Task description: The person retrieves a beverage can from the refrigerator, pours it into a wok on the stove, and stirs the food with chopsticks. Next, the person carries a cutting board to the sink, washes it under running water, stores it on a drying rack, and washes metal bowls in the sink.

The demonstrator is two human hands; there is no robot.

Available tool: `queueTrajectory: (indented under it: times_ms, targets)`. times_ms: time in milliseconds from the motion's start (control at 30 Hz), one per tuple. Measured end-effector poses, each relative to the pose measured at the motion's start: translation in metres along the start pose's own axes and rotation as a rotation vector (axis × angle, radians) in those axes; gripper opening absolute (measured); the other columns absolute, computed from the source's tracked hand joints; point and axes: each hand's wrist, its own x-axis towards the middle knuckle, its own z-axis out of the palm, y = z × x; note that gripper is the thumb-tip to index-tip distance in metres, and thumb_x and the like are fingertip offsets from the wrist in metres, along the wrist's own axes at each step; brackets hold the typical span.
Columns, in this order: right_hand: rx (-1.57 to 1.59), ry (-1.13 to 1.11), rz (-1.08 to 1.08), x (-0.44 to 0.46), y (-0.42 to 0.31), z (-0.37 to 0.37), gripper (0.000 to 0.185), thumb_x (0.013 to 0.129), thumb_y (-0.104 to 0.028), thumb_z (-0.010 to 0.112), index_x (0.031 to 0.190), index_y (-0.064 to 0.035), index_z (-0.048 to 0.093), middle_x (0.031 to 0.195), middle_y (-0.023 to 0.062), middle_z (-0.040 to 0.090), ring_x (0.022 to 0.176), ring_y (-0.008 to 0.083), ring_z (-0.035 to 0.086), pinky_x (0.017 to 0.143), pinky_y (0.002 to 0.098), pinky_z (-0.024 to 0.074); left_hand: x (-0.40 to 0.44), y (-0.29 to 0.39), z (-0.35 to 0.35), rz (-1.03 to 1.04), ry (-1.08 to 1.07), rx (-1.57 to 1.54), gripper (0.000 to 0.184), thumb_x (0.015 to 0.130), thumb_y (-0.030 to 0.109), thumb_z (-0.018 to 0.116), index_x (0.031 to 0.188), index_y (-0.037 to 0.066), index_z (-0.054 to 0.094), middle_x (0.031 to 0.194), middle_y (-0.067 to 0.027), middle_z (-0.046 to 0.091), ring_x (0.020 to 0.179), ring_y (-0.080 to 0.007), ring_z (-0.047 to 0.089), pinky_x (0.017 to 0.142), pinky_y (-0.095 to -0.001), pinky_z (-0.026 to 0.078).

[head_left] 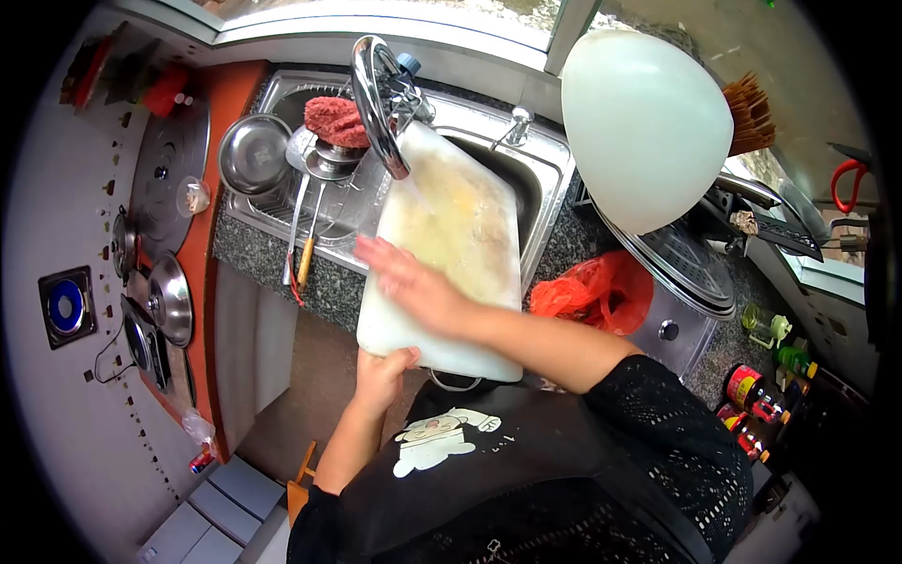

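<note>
A white cutting board with yellowish stains lies tilted over the sink, below the curved chrome faucet, whose spout ends over the board. My left hand grips the board's near edge at its lower left corner, thumb on top. Over the board's left side is my right hand, flat, with its fingers stretched out and slightly blurred; whether it touches the surface cannot be told. Water seems to run from the spout onto the board.
Left of the faucet are a metal bowl, a reddish cloth and two long-handled utensils. To the right stand a large white board, a red plastic bag, a round metal lid and several jars.
</note>
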Motion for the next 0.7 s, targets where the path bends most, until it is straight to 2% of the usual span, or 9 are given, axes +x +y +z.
queueTrajectory:
  times_ms: [33,133,200,233,333,467,600,667,700]
  targets:
    - [-0.289,-0.027,0.018,-0.011,0.003,0.014,0.050,0.102,-0.034,0.039,0.149,-0.0155,0.035,0.157,0.0121,0.026,0.147,0.0304,0.016,0.118,0.0465,0.0112,0.002,0.003,0.004,0.021,-0.008,-0.028,0.056,0.072,-0.005,0.056,0.127,-0.002,0.047,0.102,-0.0072,0.059,0.082,-0.0118,0.058,0.064,-0.0228,0.046]
    - [-0.604,0.068,0.109,-0.022,0.036,0.003,0.056,0.100,-0.039,0.040,0.150,-0.0140,0.032,0.158,0.0138,0.022,0.147,0.0332,0.015,0.117,0.0492,0.0123,0.002,0.006,0.005,0.006,0.002,-0.033,0.056,0.072,-0.005,0.057,0.127,-0.002,0.047,0.105,-0.0081,0.059,0.086,-0.0119,0.057,0.067,-0.0231,0.046]
    - [-0.517,0.179,0.300,-0.025,0.113,-0.032,0.064,0.099,-0.042,0.040,0.151,-0.0082,0.026,0.158,0.0161,0.021,0.147,0.0335,0.015,0.117,0.0447,0.0145,0.001,0.004,0.003,-0.009,0.019,-0.015,0.056,0.072,-0.004,0.057,0.127,-0.002,0.047,0.104,-0.0078,0.059,0.084,-0.0118,0.057,0.065,-0.0230,0.046]
    - [-0.667,0.198,0.460,-0.027,0.146,-0.055,0.066,0.099,-0.040,0.039,0.150,-0.0012,0.021,0.156,0.0195,0.022,0.146,0.0341,0.017,0.118,0.0420,0.0155,0.001,0.002,0.001,-0.004,0.016,-0.016,0.055,0.072,-0.004,0.057,0.126,-0.002,0.048,0.103,-0.0076,0.060,0.083,-0.0115,0.057,0.064,-0.0230,0.046]
    - [-0.556,0.399,0.815,-0.046,0.210,-0.102,0.072,0.097,-0.039,0.046,0.149,0.0036,0.020,0.151,0.0269,0.027,0.141,0.0359,0.029,0.115,0.0401,0.0230,0.001,0.000,0.002,0.020,0.014,-0.034,0.054,0.072,-0.004,0.057,0.125,-0.002,0.048,0.100,-0.0070,0.061,0.079,-0.0110,0.058,0.061,-0.0230,0.046]
    - [-0.301,0.431,1.082,-0.035,0.166,-0.128,0.080,0.091,-0.035,0.057,0.149,0.0048,0.018,0.147,0.0305,0.033,0.134,0.0397,0.039,0.111,0.0395,0.0330,-0.012,0.013,0.011,0.060,0.072,-0.118,0.051,0.073,-0.003,0.057,0.123,-0.003,0.049,0.097,-0.0072,0.062,0.075,-0.0115,0.058,0.059,-0.0230,0.045]
    - [-0.192,0.470,0.813,-0.064,0.167,-0.142,0.088,0.087,-0.029,0.065,0.147,0.0092,0.014,0.142,0.0293,0.041,0.130,0.0356,0.045,0.105,0.0385,0.0398,-0.036,0.021,-0.003,0.077,0.104,-0.203,0.047,0.076,0.000,0.055,0.122,-0.005,0.049,0.097,-0.0098,0.063,0.076,-0.0147,0.062,0.057,-0.0231,0.047]
    - [-0.014,0.626,0.811,-0.085,0.130,-0.131,0.078,0.087,-0.028,0.066,0.144,0.0098,0.026,0.135,0.0268,0.051,0.121,0.0313,0.055,0.095,0.0385,0.0475,-0.049,0.017,-0.019,0.080,0.057,-0.262,0.048,0.077,0.001,0.054,0.124,-0.006,0.046,0.102,-0.0124,0.063,0.081,-0.0186,0.065,0.059,-0.0255,0.052]
    - [0.320,0.517,0.915,-0.100,0.112,-0.131,0.060,0.091,-0.026,0.063,0.136,0.0076,0.040,0.125,0.0222,0.059,0.109,0.0279,0.063,0.087,0.0378,0.0534,-0.054,0.017,-0.025,0.087,0.031,-0.296,0.049,0.078,0.001,0.053,0.126,-0.007,0.045,0.104,-0.0137,0.063,0.084,-0.0206,0.066,0.060,-0.0267,0.054]
